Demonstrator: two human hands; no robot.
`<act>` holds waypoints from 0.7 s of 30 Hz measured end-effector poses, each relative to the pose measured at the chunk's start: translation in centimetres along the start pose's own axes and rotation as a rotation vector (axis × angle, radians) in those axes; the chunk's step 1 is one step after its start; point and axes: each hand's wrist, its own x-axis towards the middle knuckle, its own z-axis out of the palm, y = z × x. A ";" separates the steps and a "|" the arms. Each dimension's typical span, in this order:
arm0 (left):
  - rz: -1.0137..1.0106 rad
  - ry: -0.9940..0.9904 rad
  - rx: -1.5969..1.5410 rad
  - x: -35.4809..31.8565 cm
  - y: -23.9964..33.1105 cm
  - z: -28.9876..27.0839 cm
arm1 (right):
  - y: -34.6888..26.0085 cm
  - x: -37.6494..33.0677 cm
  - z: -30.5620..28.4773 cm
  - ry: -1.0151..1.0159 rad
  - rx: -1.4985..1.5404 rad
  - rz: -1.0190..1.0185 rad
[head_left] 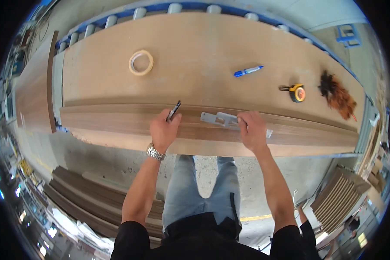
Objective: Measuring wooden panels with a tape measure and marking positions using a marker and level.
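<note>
A long brown wood-grain board (112,118) lies left to right along the near side of the table. My left hand (164,132), with a metal watch (155,152) at its wrist, is closed round a dark pen (173,110) whose end points up and away. On the board to its right is a flat grey metal plate with cutouts (219,118). My right hand (253,130) grips this plate near its right part, the fingers and thumb covering some of it. A small light end (269,133) shows past that hand.
On the tan tabletop (182,52) lie a roll of masking tape (141,63), a blue marker (248,71), a yellow-black tape measure (297,92) and a brown feathery duster (339,96). Rollers (174,8) line the far edge. Stacked boards (91,195) lie below left.
</note>
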 end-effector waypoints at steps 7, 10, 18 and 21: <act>-0.103 0.105 -0.171 -0.2 -0.3 4.0 | 2.7 2.8 4.8 0.000 0.015 -0.164; -0.073 0.135 -0.078 -0.5 0.1 4.3 | 2.5 2.7 5.3 0.059 -0.024 -0.187; 0.049 0.135 0.041 -0.1 -0.4 4.4 | 2.6 1.5 6.9 0.165 -0.057 -0.132; 0.158 0.180 0.081 0.0 -1.2 4.8 | 2.6 1.3 7.4 0.199 -0.073 -0.131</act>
